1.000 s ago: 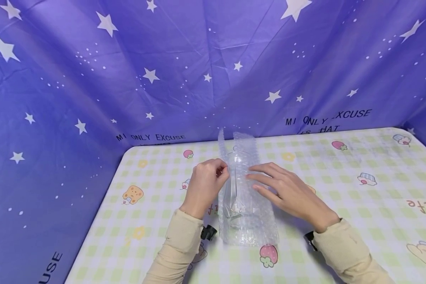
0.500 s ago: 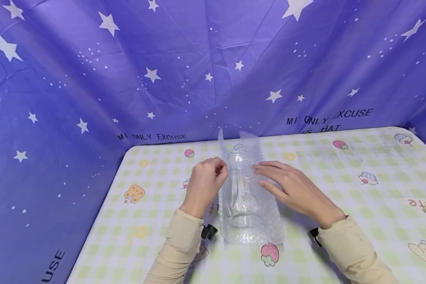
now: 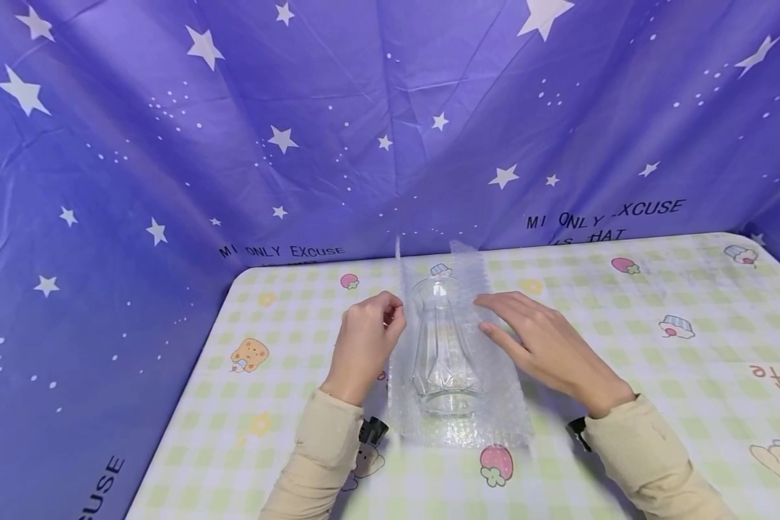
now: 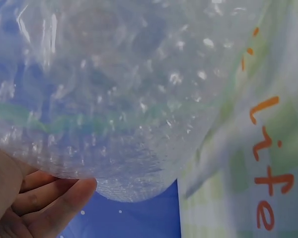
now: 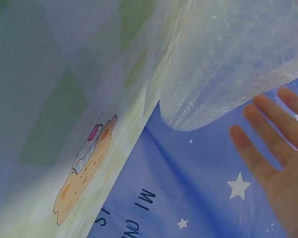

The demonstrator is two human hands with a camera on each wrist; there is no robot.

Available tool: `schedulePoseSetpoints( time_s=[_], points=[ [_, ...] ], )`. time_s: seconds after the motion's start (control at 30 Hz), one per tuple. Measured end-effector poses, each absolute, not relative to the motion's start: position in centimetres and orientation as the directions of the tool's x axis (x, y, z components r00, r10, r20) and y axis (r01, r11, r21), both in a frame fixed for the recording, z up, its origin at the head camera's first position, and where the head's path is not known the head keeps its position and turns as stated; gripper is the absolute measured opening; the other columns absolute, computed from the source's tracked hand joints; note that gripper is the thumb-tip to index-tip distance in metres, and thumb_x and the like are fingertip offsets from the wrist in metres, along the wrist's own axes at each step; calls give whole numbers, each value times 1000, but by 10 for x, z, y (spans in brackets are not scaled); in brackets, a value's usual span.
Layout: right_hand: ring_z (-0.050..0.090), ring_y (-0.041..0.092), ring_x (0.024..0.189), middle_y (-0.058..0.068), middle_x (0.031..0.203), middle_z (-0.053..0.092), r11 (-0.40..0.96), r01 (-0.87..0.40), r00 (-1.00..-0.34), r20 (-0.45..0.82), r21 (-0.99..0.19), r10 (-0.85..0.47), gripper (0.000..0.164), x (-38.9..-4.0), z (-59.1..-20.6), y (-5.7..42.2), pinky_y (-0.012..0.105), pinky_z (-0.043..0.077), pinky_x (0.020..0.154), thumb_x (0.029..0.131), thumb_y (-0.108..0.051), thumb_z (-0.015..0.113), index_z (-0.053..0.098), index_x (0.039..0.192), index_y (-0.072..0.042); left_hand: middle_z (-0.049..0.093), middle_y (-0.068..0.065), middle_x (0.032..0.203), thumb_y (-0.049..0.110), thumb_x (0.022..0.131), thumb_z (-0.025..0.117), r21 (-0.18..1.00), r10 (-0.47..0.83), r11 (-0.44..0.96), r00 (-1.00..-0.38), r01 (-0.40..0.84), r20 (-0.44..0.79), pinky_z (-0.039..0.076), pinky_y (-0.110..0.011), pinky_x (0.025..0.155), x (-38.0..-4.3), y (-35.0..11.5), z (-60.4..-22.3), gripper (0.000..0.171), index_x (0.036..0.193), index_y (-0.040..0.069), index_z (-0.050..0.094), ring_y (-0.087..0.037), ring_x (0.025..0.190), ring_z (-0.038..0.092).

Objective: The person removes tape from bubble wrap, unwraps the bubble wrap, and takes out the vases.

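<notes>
A clear faceted glass vessel, narrower in its middle, lies on a sheet of bubble wrap on the table. The sheet's two sides stand up beside it. My left hand pinches the raised left edge; in the left wrist view, thumb and fingers of that hand meet at the rim of the wrap. On the other side my right hand is at the right flap with extended fingers. The right wrist view has this hand spread just beside the curved wrap.
A checked tablecloth with printed cakes, strawberries and bears covers the table. A purple curtain with white stars hangs behind the table's back edge and along its left side.
The right flap has swung outward to the right, uncovering the glass vessel, and my right hand has moved slightly right. My left hand has drawn the left edge slightly left.
</notes>
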State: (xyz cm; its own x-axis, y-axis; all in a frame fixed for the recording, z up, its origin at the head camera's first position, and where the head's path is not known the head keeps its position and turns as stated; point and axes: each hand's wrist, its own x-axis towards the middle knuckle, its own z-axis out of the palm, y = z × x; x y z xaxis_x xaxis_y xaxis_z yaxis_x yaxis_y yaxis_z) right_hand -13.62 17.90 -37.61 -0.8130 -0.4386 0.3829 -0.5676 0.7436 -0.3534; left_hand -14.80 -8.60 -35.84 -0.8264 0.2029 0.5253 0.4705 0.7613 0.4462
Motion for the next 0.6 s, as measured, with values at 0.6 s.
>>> schedulePoseSetpoints(
  time_s=[0.6],
  points=[
    [48,30,134,8,145,52,768,-443,-891,322,-462,-320,58,-136,-372,185,54,40,108,99,-49,55,46,145,-15,72,-4,75,6,93,62,451,193,779,-852,434,486,54,-20,57,-145,-97,-365,9,93,5,71,-11,65,67]
  ],
)
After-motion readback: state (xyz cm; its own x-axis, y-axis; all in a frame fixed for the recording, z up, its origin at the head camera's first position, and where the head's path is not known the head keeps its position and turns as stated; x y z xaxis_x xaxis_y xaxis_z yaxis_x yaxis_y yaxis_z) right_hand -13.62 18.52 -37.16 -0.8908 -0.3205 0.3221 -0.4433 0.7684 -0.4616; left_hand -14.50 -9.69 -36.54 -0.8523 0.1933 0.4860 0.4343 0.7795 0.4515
